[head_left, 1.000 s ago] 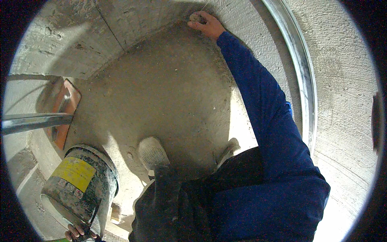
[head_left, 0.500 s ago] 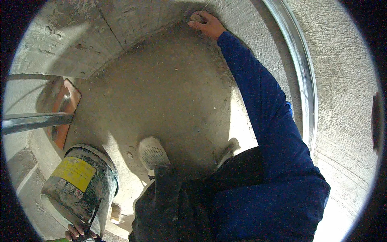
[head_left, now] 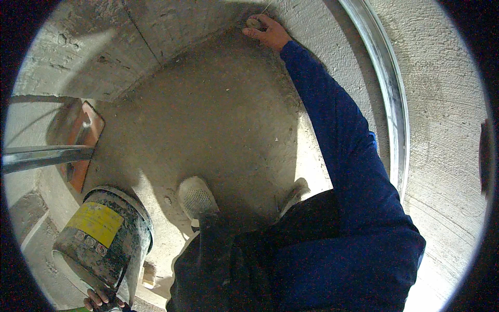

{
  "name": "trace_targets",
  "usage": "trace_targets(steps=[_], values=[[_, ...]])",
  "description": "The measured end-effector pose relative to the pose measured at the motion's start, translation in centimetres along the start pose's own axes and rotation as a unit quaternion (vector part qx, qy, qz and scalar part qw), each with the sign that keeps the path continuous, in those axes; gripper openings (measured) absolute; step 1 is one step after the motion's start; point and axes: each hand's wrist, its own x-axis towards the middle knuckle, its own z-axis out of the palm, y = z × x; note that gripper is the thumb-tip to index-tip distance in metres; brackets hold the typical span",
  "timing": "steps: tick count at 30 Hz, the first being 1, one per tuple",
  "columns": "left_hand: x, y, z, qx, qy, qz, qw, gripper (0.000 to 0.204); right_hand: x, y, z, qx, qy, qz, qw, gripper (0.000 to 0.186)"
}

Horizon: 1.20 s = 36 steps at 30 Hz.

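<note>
My right hand (head_left: 267,32) is at the top, low against the concrete wall where it meets the floor, closed around a small round greyish object (head_left: 253,23) with a thin line rising from it. My left hand (head_left: 99,300) is at the lower left edge, fingers curled beside the dirty dark bucket (head_left: 89,243) with a yellow label; what it grips is too hidden to name. My blue sleeve reaches up from the lower right.
An orange float (head_left: 76,177) leans at the left, crossed by a metal profile (head_left: 36,156). A long metal profile (head_left: 397,104) runs along the right beside the concrete wall (head_left: 442,104). My light shoe (head_left: 197,197) stands on the dusty floor (head_left: 213,125).
</note>
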Motion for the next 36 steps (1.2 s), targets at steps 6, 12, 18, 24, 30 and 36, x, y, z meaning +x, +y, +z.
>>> trace_targets(steps=[6,12,18,24,30,36], values=[[-0.7,0.9,0.7,0.019,0.049,-0.037,0.998,0.054,0.5,1.3,0.4,-0.033,0.015,-0.009,0.999,0.07],[2.1,-0.6,-0.9,-0.27,-0.019,-0.204,0.941,0.019,-0.4,0.0,-0.1,-0.022,0.029,-0.012,0.999,0.084],[5.0,-0.8,-4.1,-0.742,-0.222,-0.26,0.576,0.022,-4.1,-3.4,-1.7,0.142,0.042,-0.032,0.988,0.096],[13.4,-9.3,4.1,-0.945,-0.21,-0.176,-0.179,0.035,-12.1,-5.0,-0.1,0.16,0.128,0.085,0.975,0.083],[29.4,-21.3,9.9,-0.826,-0.243,-0.234,-0.452,0.03,-22.4,-3.4,4.3,0.141,0.074,0.086,0.983,0.074],[40.7,-26.4,10.5,-0.978,-0.174,-0.08,-0.081,0.027,-28.8,-0.7,4.9,0.104,-0.022,0.144,0.984,0.054]])
